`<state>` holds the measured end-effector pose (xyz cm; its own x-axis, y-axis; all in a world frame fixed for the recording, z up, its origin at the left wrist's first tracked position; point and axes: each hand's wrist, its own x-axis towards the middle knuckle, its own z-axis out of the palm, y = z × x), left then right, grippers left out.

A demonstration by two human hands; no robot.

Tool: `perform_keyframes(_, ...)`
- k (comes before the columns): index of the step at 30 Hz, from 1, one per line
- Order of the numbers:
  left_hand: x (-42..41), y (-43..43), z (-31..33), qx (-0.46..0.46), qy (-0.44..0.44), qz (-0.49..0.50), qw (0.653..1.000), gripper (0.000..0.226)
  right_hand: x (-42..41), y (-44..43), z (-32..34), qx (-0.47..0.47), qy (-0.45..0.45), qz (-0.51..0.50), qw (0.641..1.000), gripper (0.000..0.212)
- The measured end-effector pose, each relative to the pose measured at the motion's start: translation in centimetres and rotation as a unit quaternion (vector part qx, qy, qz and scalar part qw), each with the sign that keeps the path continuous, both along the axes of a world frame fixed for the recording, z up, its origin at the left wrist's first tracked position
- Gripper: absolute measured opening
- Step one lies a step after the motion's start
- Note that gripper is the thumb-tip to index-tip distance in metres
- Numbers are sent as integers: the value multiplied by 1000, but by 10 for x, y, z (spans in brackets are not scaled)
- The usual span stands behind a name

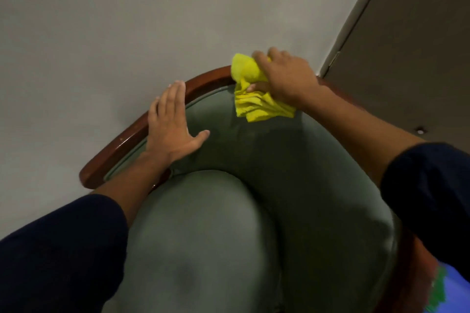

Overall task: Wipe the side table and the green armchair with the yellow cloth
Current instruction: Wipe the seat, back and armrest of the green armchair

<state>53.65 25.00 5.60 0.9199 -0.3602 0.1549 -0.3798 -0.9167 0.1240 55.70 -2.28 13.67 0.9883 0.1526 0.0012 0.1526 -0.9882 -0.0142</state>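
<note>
The green armchair (pixel 292 185) fills the lower middle of the head view, its curved back edged with a glossy brown wooden rail (pixel 122 140). My right hand (pixel 284 76) grips the bunched yellow cloth (pixel 256 99) and presses it onto the top of the rail and backrest. My left hand (pixel 173 124) lies flat with fingers spread on the rail and the upholstery to the left. The rounded seat cushion (pixel 203 236) bulges below. The side table is out of view.
A plain grey wall (pixel 127 20) stands right behind the chair. A door or panel with a hinge (pixel 334 57) is at the upper right. Something blue and green (pixel 442 292) shows at the bottom right corner.
</note>
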Motion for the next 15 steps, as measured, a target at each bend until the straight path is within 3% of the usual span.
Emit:
perform_keyframes(5, 3, 3, 1, 2, 2, 0, 1000, 117, 14, 68, -29, -110, -55, 152, 981, 55)
perform_keyframes(8, 3, 6, -3, -6, 17, -17, 1000, 117, -4, 60, -38, -149, -76, 165, 972, 58)
perform_keyframes(11, 7, 6, 18, -18, 32, -24, 999, 118, -32, 12, -2, -98, -87, 32, 991, 56)
perform_keyframes(15, 0, 7, 54, -12, 83, 3, 997, 119, -129, -54, 32, -21, -116, -155, 981, 64)
